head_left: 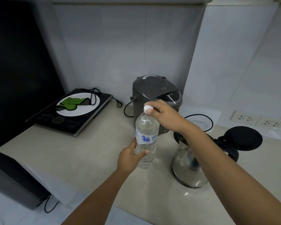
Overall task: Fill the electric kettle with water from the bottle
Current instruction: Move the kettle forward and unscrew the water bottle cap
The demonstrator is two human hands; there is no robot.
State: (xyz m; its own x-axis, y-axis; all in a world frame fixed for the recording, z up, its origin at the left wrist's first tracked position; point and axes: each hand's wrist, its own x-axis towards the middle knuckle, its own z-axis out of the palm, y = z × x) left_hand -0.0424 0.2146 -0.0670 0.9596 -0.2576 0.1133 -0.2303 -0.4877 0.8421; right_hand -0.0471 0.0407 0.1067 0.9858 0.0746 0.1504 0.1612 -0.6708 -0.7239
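A clear plastic water bottle (pixel 146 127) with a blue-and-white label stands upright on the beige counter (pixel 81 153). My left hand (pixel 130 157) wraps around its lower body. My right hand (pixel 164 114) pinches the white cap (pixel 147 109) on top of the bottle. To the right stands a stainless steel electric kettle (pixel 187 171) with its black lid (pixel 243 138) flipped open; my right forearm crosses over its mouth.
A dark grey hot-water pot (pixel 154 93) stands right behind the bottle, its cord trailing right. An induction hob (pixel 66 120) at back left carries a white plate with green cloths. Wall sockets (pixel 246 118) sit at far right. A dark appliance (pixel 11 181) stands at the counter's left edge.
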